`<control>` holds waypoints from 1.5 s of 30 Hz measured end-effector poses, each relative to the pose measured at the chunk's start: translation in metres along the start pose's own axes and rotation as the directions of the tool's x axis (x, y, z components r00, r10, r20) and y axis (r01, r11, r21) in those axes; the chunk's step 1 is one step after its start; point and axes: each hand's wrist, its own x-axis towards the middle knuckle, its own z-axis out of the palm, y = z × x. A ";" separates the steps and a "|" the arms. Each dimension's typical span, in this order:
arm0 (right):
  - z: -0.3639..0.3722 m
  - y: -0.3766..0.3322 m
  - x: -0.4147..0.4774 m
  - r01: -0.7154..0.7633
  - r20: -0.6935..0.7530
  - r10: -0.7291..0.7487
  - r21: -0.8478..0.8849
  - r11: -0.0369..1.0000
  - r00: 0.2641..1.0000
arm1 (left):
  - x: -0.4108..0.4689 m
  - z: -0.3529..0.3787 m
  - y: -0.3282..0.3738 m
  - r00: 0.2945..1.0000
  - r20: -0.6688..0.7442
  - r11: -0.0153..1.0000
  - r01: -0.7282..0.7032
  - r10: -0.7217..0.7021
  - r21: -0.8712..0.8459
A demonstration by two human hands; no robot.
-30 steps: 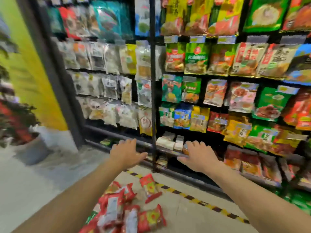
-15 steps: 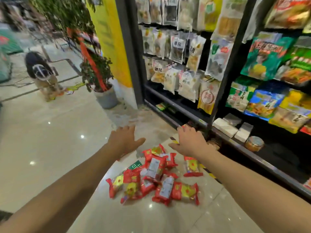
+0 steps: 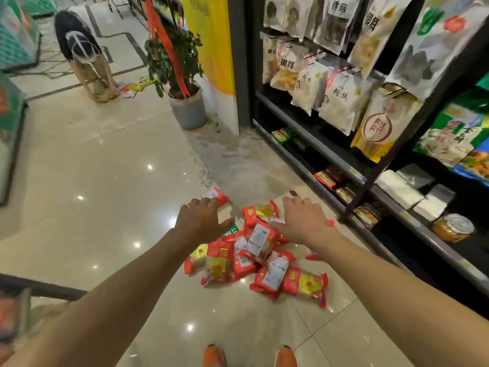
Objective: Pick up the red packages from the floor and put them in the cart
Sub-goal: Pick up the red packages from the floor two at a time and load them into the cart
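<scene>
On the glossy tiled floor [image 3: 100, 160], at the foot of a dark shelf unit [image 3: 341, 168], a heap of red packages [image 3: 254, 256] lies scattered, their wrappers overlapping, some showing white labels and others yellow-and-gold prints. One package [image 3: 217, 195] sits apart at the far edge of the heap, toward the scuffed grey patch of floor. Both arms reach forward over the heap. The left hand [image 3: 199, 221] hangs above the heap's left side with fingers spread and palm down, holding nothing; its fingertips overlap the lone far package in the view, though whether they touch it cannot be told. The right hand [image 3: 304, 221] is likewise splayed and empty, palm down, over the heap's right side near the shelf's bottom rail. Two orange shoe tips [image 3: 214, 356] show at the bottom edge, pointed toward the heap.

Beside the heap, the shelf unit carries hanging pale bags [image 3: 341, 102] with printed characters, green packs further right, and on its lowest ledge white boxes [image 3: 399, 189] and a lidded jar [image 3: 453, 227]. Farther along the aisle a potted plant [image 3: 182, 75] in a grey pot stands against a yellow pillar [image 3: 211, 49], and beyond it another person [image 3: 84, 56] bends low to the floor. A dark rail [image 3: 39, 288] crosses the lower left corner; what it belongs to cannot be told.
</scene>
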 end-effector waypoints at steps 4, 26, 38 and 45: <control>0.035 -0.010 0.038 -0.040 0.015 0.039 0.005 0.999 0.999 | 0.045 0.031 -0.018 0.999 0.040 0.999 -0.029 0.028 0.023; 0.578 0.059 0.280 -0.210 0.019 0.209 0.046 0.977 0.978 | 0.344 0.565 0.020 0.991 -0.028 0.988 -0.125 0.127 0.087; 0.660 0.100 0.295 -0.281 -0.082 0.280 0.000 0.960 0.957 | 0.445 0.635 0.041 0.991 -0.107 0.970 -0.099 0.077 -0.220; 0.684 0.113 0.296 -0.307 -0.030 0.306 -0.005 0.952 0.951 | 0.497 0.683 0.041 0.998 -0.018 0.627 -0.048 0.055 -0.778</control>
